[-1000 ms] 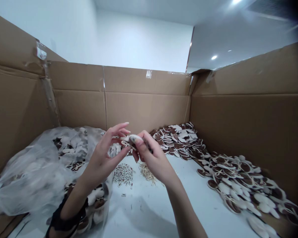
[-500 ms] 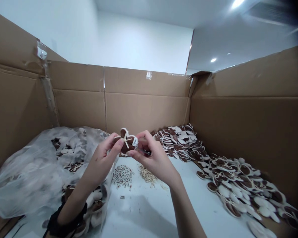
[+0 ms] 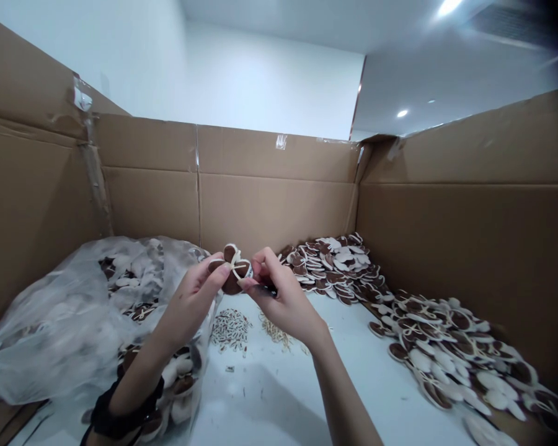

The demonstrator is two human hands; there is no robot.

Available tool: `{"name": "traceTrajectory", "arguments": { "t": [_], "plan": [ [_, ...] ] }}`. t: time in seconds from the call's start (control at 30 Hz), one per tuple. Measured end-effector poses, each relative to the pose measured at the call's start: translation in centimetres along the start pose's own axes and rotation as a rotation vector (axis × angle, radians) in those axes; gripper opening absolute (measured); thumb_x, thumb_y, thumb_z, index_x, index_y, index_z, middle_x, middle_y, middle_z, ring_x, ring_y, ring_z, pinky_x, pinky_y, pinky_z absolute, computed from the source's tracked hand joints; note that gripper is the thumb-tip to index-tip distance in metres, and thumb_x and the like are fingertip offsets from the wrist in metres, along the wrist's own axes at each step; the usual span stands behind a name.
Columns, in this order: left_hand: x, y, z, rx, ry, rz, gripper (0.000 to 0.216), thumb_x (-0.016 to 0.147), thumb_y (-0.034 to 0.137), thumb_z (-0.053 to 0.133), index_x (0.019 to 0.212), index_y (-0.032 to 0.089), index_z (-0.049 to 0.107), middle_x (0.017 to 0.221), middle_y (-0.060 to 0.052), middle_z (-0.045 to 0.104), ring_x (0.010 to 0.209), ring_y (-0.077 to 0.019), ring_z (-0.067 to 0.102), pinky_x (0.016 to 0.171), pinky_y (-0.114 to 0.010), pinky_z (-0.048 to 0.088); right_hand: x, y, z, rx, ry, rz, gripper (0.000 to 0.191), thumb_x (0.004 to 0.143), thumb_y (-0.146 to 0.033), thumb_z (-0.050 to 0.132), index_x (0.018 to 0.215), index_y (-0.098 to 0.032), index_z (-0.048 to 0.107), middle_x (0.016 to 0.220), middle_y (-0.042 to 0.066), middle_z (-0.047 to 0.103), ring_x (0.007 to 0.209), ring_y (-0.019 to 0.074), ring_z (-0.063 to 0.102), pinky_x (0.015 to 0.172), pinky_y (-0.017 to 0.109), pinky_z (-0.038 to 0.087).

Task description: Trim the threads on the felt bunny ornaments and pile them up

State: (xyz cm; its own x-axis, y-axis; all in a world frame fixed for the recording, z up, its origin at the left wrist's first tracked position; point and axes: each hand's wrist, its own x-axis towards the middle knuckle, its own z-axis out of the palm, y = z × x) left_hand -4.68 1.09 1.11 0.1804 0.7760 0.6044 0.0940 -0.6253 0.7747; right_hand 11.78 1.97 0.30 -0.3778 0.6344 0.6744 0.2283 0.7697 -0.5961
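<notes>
A small brown patch with cream edging and a cream bow [image 3: 233,268] is held up between both hands above a white table [image 3: 279,390]. My left hand [image 3: 196,297] pinches its left side with thumb and fingertips. My right hand [image 3: 279,296] pinches its right side, where a small white tag shows; a dark thin thing sits in that hand, too hidden to name. A black band is on my left wrist.
Cardboard walls [image 3: 270,192] enclose the table on three sides. A clear plastic bag of similar patches [image 3: 93,316] lies at the left. Rows of patches [image 3: 437,341] line the right wall and the far corner. Two small heaps of tiny pieces [image 3: 232,328] lie under my hands.
The patch has turned from edge-on to face the camera, brown side and bow showing. My left fingers closed onto it, and both hands rose slightly.
</notes>
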Motion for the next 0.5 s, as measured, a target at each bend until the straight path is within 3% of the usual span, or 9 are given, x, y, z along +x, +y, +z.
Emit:
{"name": "traceTrajectory", "arguments": {
  "t": [0.17,0.27,0.5],
  "plan": [
    [-0.2,-1.4,0.8,-0.089,0.148,-0.138,0.038,0.087,0.046,0.046,0.084,0.013,0.064,0.079,-0.006,0.063,0.082,-0.0219,0.056,0.076,-0.029,0.043,0.4,0.3,0.6,0.118,-0.054,-0.009,0.023,0.091,-0.032,0.05,0.08,-0.023,0.031,0.069,-0.005,0.034,0.059,0.0107,0.033,0.052,0.023,0.028],
    [-0.3,-2.2,1.0,-0.166,0.215,-0.139,0.04,0.085,0.046,0.048,0.089,0.011,0.067,0.08,-0.007,0.064,0.085,-0.0245,0.057,0.076,-0.031,0.045,0.4,0.5,0.8,0.129,-0.027,-0.036,0.022,0.094,-0.038,0.045,0.082,-0.023,0.035,0.069,-0.005,0.035,0.061,0.0112,0.035,0.055,0.023,0.03],
    [-0.3,-3.4,1.4,-0.167,0.185,-0.094,0.038,0.088,0.044,0.043,0.083,0.015,0.066,0.075,-0.005,0.061,0.078,-0.021,0.054,0.072,-0.029,0.044,0.5,0.8,1.1,0.097,0.091,-0.136,0.024,0.1,-0.035,0.033,0.082,-0.021,0.042,0.064,-0.003,0.048,0.057,0.0109,0.043,0.054,0.023,0.033]
  ]
}}
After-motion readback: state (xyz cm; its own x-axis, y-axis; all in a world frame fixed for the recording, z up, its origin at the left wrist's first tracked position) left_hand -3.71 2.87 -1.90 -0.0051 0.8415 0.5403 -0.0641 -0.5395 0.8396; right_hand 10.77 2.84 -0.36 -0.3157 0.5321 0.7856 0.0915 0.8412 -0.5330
